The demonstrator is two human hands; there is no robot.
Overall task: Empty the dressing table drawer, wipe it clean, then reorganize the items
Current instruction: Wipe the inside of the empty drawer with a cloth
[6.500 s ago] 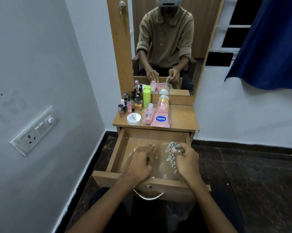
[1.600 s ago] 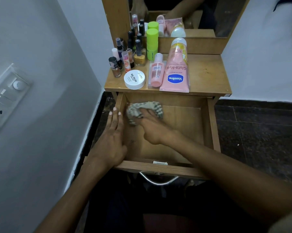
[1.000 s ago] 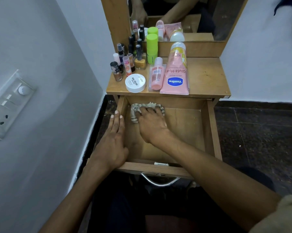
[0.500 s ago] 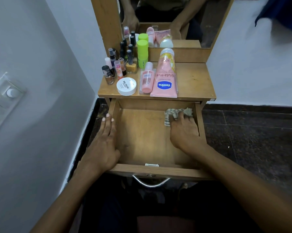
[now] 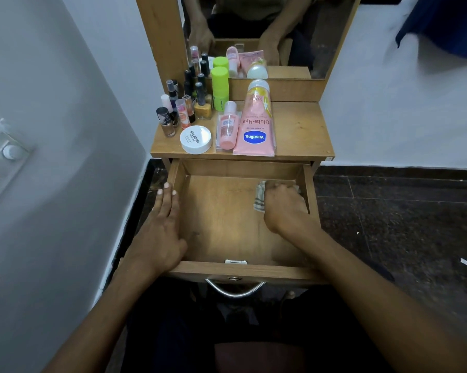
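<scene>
The wooden drawer [image 5: 227, 270] is pulled out and holds nothing but a patterned cloth [image 5: 259, 196] in its far right corner. My right hand [image 5: 285, 207] presses down on that cloth, covering most of it. My left hand [image 5: 161, 232] lies flat along the drawer's left wall, fingers together and extended. On the tabletop [image 5: 299, 130] above lie a pink Vaseline tube [image 5: 255, 127], a small pink bottle [image 5: 227, 126], a white round jar [image 5: 195, 140], a green-capped bottle [image 5: 219, 86] and several nail polish bottles [image 5: 182, 103].
A mirror [image 5: 267, 33] stands behind the tabletop and reflects my arms. A grey wall with a switch plate [image 5: 6, 152] runs close on the left. Dark tiled floor [image 5: 388, 211] lies to the right. A metal handle [image 5: 235, 289] hangs on the drawer front.
My right hand slid the cloth from the drawer's far left corner across to its far right corner. My left hand stayed on the left wall.
</scene>
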